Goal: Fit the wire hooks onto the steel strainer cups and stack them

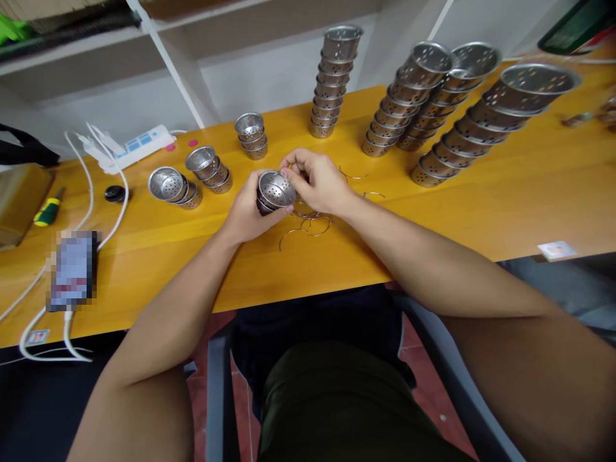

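Left hand: fingers wrapped round a small stack of perforated metal cups. Right hand: fingers bent at that stack's rim; cannot tell whether they grip anything. Just beside: curved wires, loose on the tabletop. Farther: three short cup stacks, left; four tall cup stacks, right.

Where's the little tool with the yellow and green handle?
In the head view, the tool lies at the left of the table, between the brown box and the round black thing.
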`<state>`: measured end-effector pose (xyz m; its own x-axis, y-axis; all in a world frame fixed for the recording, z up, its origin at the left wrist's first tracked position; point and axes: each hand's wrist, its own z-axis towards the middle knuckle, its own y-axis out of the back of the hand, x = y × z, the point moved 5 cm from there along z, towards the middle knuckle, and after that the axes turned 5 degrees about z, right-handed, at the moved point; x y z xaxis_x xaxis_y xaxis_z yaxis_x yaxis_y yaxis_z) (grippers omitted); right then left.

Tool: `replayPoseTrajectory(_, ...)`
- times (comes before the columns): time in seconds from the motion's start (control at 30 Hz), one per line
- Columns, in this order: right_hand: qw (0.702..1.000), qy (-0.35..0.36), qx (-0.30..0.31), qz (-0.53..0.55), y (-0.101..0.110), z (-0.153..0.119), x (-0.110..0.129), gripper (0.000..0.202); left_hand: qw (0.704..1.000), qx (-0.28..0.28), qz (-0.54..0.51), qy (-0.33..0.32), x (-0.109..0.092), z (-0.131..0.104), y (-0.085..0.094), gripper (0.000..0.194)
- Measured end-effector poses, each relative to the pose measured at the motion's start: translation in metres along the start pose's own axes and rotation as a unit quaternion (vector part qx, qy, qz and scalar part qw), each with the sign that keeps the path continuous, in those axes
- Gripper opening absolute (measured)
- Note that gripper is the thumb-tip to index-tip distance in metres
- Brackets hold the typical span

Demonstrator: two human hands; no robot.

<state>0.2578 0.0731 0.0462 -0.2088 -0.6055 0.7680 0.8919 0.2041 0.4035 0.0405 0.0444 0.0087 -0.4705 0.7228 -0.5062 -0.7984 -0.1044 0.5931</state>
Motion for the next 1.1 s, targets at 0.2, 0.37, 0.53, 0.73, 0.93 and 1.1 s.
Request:
replayPoseTrajectory(0.2,0.997,-0.049,0.006,-0.051,-0.001,-0.002,0.005,0.029,1.000,-0.002,-0.015,0.020,0.002,0.000,-0.001,0.098)
replayPoseTrajectory(0.37,0.998,-0.046,0.006,-0.045,-0.001,-0.002,0.002,0.033,1.000,-0.003,-0.006,0.024,0.000,0.002,0.000,0.097)
replayPoseTrajectory(0.53,0.999,-0.047,0.000,-0.027,-0.002,-0.002,0.000,0.029,1.000,-0.003,0.009,0.020,-0.001,0.002,-0.001,0.099)
replayPoseTrajectory(0.73,0.998,-0.050,-0.023,0.006,-0.012,-0.004,0.000,0.032,0.998,-0.020,0.023,0.047,-0.003,0.003,-0.003,0.113)
replayPoseTrajectory(0.93,0.992,-0.054,0.000,0.118,-0.009,0.000,-0.003,0.044,0.995,-0.030,0.006,0.091,-0.006,0.004,0.000,0.098)
replayPoseTrajectory(1.1,0.954,-0.022,0.140,0.266,-0.001,0.004,0.005,0.069,0.990,-0.043,-0.062,0.116,-0.001,0.004,0.003,0.087)
